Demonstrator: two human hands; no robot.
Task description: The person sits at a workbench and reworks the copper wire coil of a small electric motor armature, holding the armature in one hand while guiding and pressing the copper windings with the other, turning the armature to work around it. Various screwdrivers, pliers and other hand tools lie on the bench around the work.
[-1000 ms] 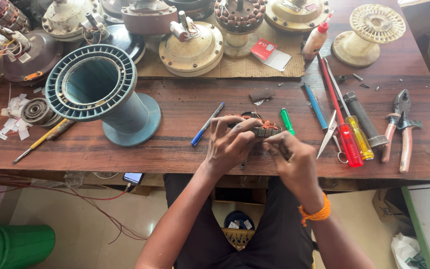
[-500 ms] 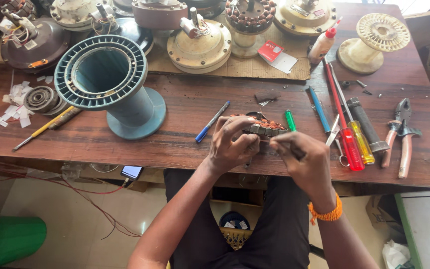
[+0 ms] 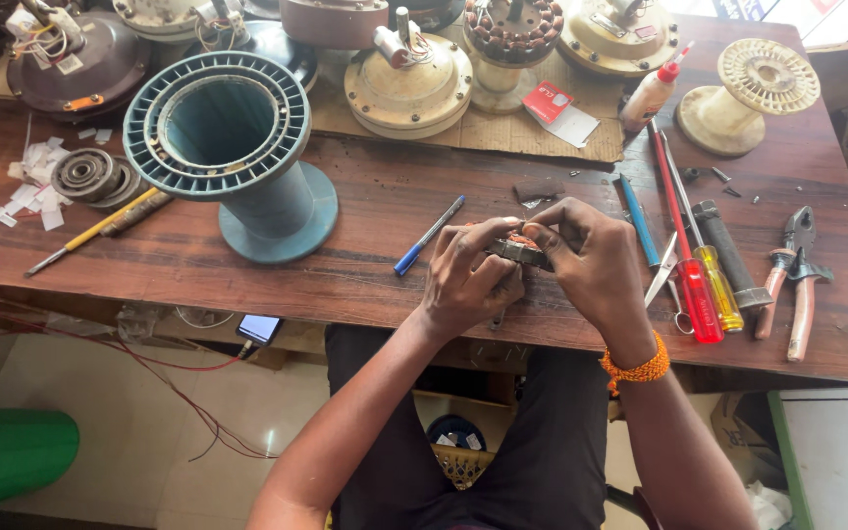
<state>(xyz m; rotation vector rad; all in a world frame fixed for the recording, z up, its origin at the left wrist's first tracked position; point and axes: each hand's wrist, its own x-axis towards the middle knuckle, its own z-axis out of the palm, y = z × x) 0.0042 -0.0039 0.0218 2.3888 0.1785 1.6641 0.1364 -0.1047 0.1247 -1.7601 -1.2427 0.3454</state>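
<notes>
Wooden bench (image 3: 247,265), head view: left hand (image 3: 468,280) and right hand (image 3: 591,265) both closed around a small wound motor stator (image 3: 519,249) above the near edge. Blue pen (image 3: 429,236) just left; teal spool (image 3: 223,147) farther left; red-handled screwdriver (image 3: 684,250), yellow-handled screwdriver (image 3: 714,285) and pliers (image 3: 792,275) to the right.

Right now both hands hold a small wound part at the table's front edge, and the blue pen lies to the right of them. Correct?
Not quite. In the head view the left hand and right hand do hold the small wound part, but the blue pen lies to their left.
</notes>
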